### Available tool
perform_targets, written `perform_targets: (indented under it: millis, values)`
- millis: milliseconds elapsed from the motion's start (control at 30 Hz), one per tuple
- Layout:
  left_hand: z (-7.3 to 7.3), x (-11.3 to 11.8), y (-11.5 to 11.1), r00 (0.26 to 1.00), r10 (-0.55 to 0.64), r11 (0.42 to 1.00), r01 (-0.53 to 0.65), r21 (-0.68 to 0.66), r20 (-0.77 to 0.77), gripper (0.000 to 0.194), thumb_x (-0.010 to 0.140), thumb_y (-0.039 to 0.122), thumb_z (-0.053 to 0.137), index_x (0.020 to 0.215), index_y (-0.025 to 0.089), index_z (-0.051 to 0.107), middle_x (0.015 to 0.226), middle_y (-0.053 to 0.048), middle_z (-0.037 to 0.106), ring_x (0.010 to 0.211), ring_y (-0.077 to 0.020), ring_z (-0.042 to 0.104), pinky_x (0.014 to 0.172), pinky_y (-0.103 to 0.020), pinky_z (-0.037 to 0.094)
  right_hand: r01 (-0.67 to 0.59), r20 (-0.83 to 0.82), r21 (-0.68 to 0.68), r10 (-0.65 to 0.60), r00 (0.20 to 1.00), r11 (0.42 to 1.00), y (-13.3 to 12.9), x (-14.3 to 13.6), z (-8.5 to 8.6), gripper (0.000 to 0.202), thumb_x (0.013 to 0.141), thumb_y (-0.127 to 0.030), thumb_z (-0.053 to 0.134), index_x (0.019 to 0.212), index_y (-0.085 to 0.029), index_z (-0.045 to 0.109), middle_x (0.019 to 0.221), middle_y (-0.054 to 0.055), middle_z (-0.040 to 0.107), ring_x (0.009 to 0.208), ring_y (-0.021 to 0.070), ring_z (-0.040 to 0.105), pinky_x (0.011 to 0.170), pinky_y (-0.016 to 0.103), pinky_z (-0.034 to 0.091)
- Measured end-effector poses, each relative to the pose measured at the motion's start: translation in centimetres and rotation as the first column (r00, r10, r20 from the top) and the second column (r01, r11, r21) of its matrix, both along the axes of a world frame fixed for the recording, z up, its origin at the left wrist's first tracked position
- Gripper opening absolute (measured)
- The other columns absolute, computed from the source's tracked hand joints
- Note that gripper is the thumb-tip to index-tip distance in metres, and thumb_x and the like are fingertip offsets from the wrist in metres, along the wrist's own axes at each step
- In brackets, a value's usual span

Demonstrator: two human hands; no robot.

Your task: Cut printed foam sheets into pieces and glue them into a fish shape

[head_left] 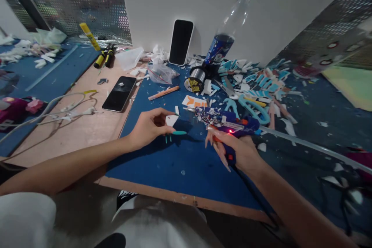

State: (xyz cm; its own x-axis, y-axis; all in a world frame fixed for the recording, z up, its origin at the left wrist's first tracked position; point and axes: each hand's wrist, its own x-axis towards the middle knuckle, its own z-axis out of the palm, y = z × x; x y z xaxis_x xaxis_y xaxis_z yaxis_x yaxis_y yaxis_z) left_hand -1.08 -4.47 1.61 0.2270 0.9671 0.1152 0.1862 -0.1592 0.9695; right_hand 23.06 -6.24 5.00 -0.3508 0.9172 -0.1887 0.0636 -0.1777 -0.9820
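Observation:
Between the thumb and fingers of my left hand (151, 128) is a small white foam piece (171, 120). A slim teal piece (179, 133) juts out just below it; whether it is pinched too or fixed to the foam I cannot tell. My right hand (232, 145) is wrapped around a blue hot glue gun (240, 124) with orange parts and a red light lit on its side. The gun's metal nozzle points left toward the white piece, apart from it. A long clear glue stick (308, 143) sticks out of its rear, and colourful bits cover its front.
Behind the gun lie light-blue scissors (252, 108), a wire spool (194, 80) and a cola bottle (221, 42). Foam scraps (261, 79) crowd the back right. One phone (181, 42) leans on the wall; another phone (119, 93) lies left. An orange pencil-like stick (163, 93) rests behind my left hand.

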Motion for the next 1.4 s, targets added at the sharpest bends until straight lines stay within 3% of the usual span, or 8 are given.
perform_targets:
  millis: [233,767,933,1167,1400]
  values:
    - [-0.4,0.2,-0.5,0.997,0.069,0.996,-0.067,0.05,-0.039,0.05,0.054,0.045,0.086,0.085,0.013,0.064,0.062,-0.002,0.065,0.055,-0.0127,0.059,0.051,-0.023,0.051,0.021,0.216,-0.037,-0.013,0.976,0.999,-0.8,-0.2,0.0,0.054,0.074,-0.057,0.064,0.037,-0.021,0.046,0.035,0.0,0.047,0.036,0.0121,0.049,0.043,0.027,0.044]
    - [0.1,0.2,-0.7,0.982,0.136,0.967,-0.103,0.234,-0.13,0.044,0.058,0.048,0.083,0.079,0.015,0.063,0.061,0.0,0.065,0.051,-0.0098,0.056,0.048,-0.02,0.046,0.004,0.279,-0.148,0.038,0.959,0.989,-1.6,-0.1,-0.5,0.051,0.074,-0.053,0.063,0.036,-0.022,0.05,0.038,0.003,0.05,0.044,0.0158,0.055,0.05,0.028,0.049]
    - [0.1,0.1,-0.7,0.98,0.142,0.969,-0.109,0.224,-0.137,0.044,0.059,0.047,0.083,0.079,0.015,0.061,0.063,-0.001,0.067,0.052,-0.0103,0.057,0.048,-0.021,0.047,-0.069,0.283,-0.082,0.09,0.955,0.994,-1.1,0.3,-1.7,0.057,0.075,-0.058,0.059,0.032,-0.024,0.046,0.032,0.003,0.048,0.042,0.0179,0.057,0.054,0.031,0.051]
    - [0.3,0.2,-0.7,0.976,0.143,0.97,-0.105,0.218,-0.165,0.046,0.06,0.052,0.081,0.078,0.016,0.06,0.062,-0.001,0.067,0.052,-0.0109,0.057,0.048,-0.021,0.048,-0.151,0.384,0.042,0.124,0.915,0.988,-0.6,0.6,-2.1,0.057,0.078,-0.056,0.054,0.033,-0.025,0.041,0.034,0.003,0.052,0.043,0.0189,0.059,0.045,0.028,0.047]
    - [0.2,0.2,-0.8,0.976,0.14,0.969,-0.101,0.227,-0.167,0.043,0.06,0.048,0.082,0.078,0.016,0.06,0.063,-0.001,0.066,0.052,-0.0112,0.058,0.049,-0.022,0.049,-0.16,0.367,0.036,0.136,0.92,0.986,-0.7,0.7,-2.2,0.052,0.079,-0.049,0.055,0.035,-0.025,0.043,0.036,0.003,0.054,0.041,0.0184,0.058,0.044,0.029,0.046]
